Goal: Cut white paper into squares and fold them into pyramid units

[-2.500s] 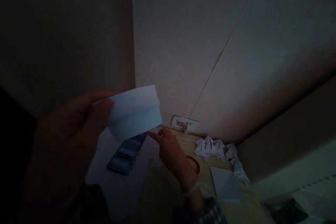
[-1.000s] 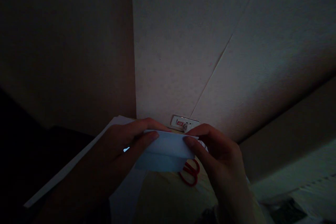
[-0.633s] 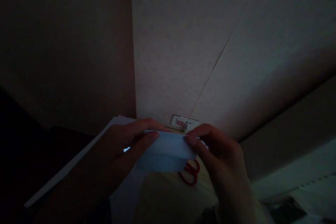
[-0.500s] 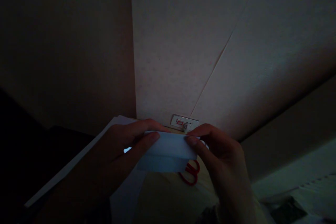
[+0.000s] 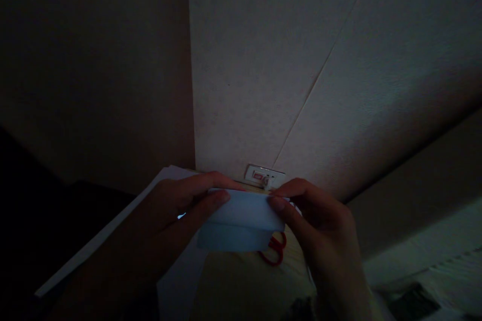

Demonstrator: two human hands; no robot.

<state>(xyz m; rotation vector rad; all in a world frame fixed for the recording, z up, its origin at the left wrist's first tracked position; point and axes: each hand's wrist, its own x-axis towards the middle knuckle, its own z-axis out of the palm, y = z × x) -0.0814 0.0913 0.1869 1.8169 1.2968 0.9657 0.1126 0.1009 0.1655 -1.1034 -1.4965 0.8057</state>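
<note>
A folded piece of pale paper is held up between both hands, with a bluish lower flap showing under its front layer. My left hand pinches the top left edge between thumb and fingers. At the top right edge, my right hand grips the same paper the same way. Behind and below the paper, the red handles of a pair of scissors show; the rest of the scissors is hidden.
White sheets lie on the wooden tabletop at the left, partly under my left arm. On the wall behind, a socket plate holds a plug. The room is dim.
The paper has tilted and shifted very slightly, showing a little more of its lower flap. Both hands keep their pinch, the right one a touch further right.
</note>
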